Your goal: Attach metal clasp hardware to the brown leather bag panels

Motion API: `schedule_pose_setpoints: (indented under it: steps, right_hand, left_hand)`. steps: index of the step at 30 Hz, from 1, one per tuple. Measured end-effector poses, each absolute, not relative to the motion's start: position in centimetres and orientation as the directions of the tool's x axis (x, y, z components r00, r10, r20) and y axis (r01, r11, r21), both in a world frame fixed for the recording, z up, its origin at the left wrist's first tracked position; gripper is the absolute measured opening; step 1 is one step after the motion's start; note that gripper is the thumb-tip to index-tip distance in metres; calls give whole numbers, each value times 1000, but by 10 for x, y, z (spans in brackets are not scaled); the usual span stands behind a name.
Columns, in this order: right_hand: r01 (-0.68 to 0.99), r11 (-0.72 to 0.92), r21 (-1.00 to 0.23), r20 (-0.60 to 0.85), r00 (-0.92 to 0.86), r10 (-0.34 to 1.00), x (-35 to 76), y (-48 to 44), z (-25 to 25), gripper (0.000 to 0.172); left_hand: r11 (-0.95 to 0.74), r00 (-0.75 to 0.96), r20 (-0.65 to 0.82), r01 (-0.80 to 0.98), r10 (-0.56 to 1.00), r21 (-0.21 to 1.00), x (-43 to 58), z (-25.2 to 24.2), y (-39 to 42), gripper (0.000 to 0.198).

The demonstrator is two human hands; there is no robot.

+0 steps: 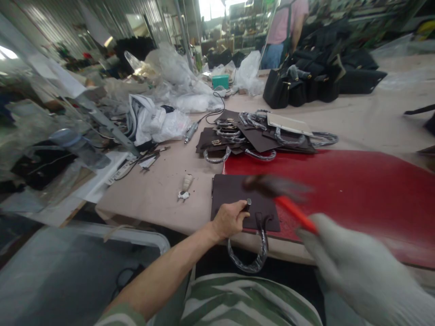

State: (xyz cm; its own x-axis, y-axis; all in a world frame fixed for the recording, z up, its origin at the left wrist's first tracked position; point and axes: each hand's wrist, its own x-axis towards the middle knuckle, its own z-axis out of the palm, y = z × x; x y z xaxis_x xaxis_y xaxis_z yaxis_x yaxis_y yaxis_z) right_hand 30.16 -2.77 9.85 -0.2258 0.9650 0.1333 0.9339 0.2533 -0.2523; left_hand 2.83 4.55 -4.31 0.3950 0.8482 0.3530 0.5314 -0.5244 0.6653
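My bare left hand (231,219) pinches a short metal punch (248,205) upright over a dark brown bag panel (228,190). A bag handle (253,265) wrapped in clear plastic is at the panel's near edge and hangs over the table edge. In a white glove, my right hand (343,258) is closed round the red handle of a hammer (295,213). The hammer's head is smeared by motion and appears above and to the right of the punch. The lower tip of the punch is hidden by my fingers.
Beneath the panel lies a red sheet (356,194). Behind it is a pile of brown panels (258,138) with wrapped handles. Pliers (185,188) lie to the left, near a corded tool (190,132). Black bags (306,79) stand at the back; a person (283,31) is beyond them.
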Motion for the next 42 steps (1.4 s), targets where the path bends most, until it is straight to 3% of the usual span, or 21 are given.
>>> schedule_pose_setpoints:
  steps: [3, 8, 16, 20, 23, 27, 31, 34, 36, 38, 40, 42]
  right_hand:
    - [932, 234, -276, 22, -237, 971, 297, -23, 100, 30]
    - [886, 65, -459, -82, -115, 990, 274, 10, 96, 33]
    - [954, -80, -289, -352, -28, 936, 231, 58, 30, 34]
    - [959, -122, -256, -414, 6, 910, 231, 61, 24, 41]
    - [949, -150, -276, -424, 20, 905, 234, 62, 22, 44]
    - [942, -174, -288, -428, 36, 903, 235, 63, 20, 42]
    - [943, -192, -271, -456, 50, 889, 234, 63, 23, 41]
    - [945, -189, -266, -468, 45, 883, 235, 63, 24, 40]
    - [948, -184, -262, -471, 41, 881, 235, 64, 23, 40]
    - [950, -180, -257, -474, 38, 880, 237, 64, 20, 40]
    - [949, -179, -258, -471, 38, 881, 238, 66, 18, 40]
    - [946, -179, -271, -466, 33, 884, 239, 67, 16, 39]
  left_hand:
    - [-533, 413, 348, 529, 842, 661, 28, -43, 46, 10]
    - [-518, 411, 336, 503, 847, 691, 26, -34, 45, 9]
    - [-426, 370, 267, 466, 890, 775, 27, -25, 40, 9]
    - [-191, 122, 165, 248, 979, 950, 29, -25, 43, 19]
    - [-52, -77, 53, 22, 996, 998, 18, -18, 53, 33]
    - [-1, -169, 32, 180, 985, 984, -20, -8, 66, 31]
    - [137, -239, -2, 549, 971, 825, -64, -10, 74, 20]
    - [262, -273, -54, 823, 961, 503, -80, -12, 77, 16]
    - [295, -276, -106, 921, 955, 254, -82, -10, 77, 17]
    - [270, -260, -118, 959, 958, 86, -78, -7, 77, 17]
    - [235, -232, -73, 972, 970, 31, -71, -4, 78, 21]
    - [218, -215, -47, 974, 975, 65, -64, -3, 84, 24]
